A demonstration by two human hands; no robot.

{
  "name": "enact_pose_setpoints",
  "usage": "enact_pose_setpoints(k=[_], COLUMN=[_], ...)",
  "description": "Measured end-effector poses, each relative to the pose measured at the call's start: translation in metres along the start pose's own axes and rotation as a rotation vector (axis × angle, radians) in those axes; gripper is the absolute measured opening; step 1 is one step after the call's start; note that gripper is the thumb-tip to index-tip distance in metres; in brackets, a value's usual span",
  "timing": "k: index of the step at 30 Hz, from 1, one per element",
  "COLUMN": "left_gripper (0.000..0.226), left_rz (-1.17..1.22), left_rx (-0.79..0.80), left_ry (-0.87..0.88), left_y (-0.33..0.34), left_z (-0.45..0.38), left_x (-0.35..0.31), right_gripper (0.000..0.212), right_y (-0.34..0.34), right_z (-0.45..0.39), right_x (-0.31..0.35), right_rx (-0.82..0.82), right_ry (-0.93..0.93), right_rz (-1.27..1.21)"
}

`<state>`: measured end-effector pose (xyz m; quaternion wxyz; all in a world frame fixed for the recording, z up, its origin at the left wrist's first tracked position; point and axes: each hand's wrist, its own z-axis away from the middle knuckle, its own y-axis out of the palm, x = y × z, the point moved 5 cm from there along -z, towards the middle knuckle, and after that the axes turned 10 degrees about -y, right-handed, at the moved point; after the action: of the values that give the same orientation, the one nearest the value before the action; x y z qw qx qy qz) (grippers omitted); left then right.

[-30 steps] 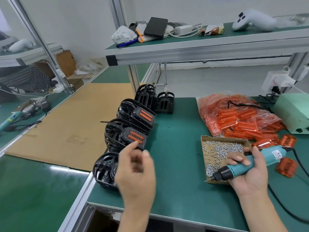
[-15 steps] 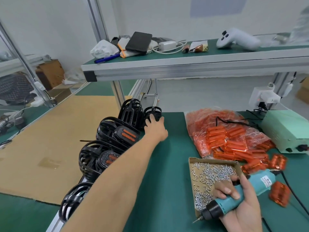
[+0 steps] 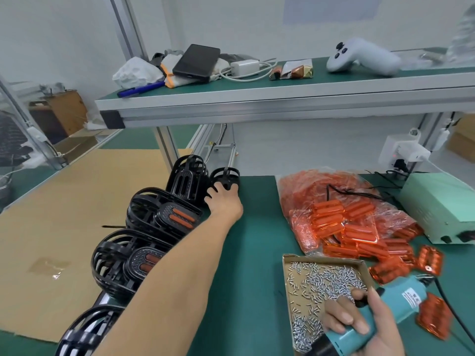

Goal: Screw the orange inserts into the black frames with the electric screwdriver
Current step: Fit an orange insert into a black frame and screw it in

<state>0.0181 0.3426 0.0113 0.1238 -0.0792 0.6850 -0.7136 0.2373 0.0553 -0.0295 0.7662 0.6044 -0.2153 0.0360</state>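
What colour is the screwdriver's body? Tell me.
Teal, with a black front end; the screwdriver shows best in the head view, held in the right hand.

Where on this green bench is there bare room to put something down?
The widest bare strip of the green bench runs between the row of black frames and the bag of orange inserts, though the left hand and forearm cross it. The right side is crowded: the screw box, loose inserts and the right hand holding the screwdriver.
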Motion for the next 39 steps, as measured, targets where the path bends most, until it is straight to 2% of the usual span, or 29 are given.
enact_pose_setpoints(k=[2,7,17,19,21,23,26,30,34,39], left_gripper=[0.052,0.047,0.033,0.028,0.027,0.028,0.026,0.013,0.004,0.01], left_rz=[0.01,0.063,0.286,0.286,0.262,0.297,0.392,0.639,1.145,1.522], left_rx=[-0.017,-0.082,-0.204,-0.144,-0.142,-0.212,-0.352,-0.42,-0.302,-0.085], left_ry=[0.027,0.082,0.107,0.097,0.079,0.054,0.035,0.037,0.01,-0.206], left_y=[0.002,0.013,-0.009,-0.011,-0.014,-0.021,-0.039,-0.062,-0.07,-0.038], left_z=[0.005,0.023,0.039,0.04,0.042,0.046,0.059,0.092,0.155,0.237], left_x=[-0.005,-0.02,-0.024,-0.022,-0.018,-0.013,-0.005,0.005,0.03,0.08], right_gripper=[0.043,0.06,0.06,0.054,0.036,0.023,0.024,0.023,0.021,0.019], right_y=[0.006,0.015,0.018,0.02,0.018,0.015,0.012,0.012,0.013,0.013], right_z=[0.003,0.008,0.011,0.012,0.011,0.01,0.009,0.01,0.013,0.016], right_x=[-0.003,0.003,0.003,0.003,0.001,0.0,0.0,-0.001,0.0,0.002], right_rx=[0.063,-0.012,-0.062,-0.085,-0.12,-0.147,-0.154,-0.118,-0.077,-0.05], right_ry=[0.029,-0.048,-0.071,-0.064,-0.06,-0.067,-0.07,-0.047,-0.053,-0.08], right_rz=[-0.095,0.004,0.023,0.044,0.055,0.036,0.029,0.023,0.026,0.055])
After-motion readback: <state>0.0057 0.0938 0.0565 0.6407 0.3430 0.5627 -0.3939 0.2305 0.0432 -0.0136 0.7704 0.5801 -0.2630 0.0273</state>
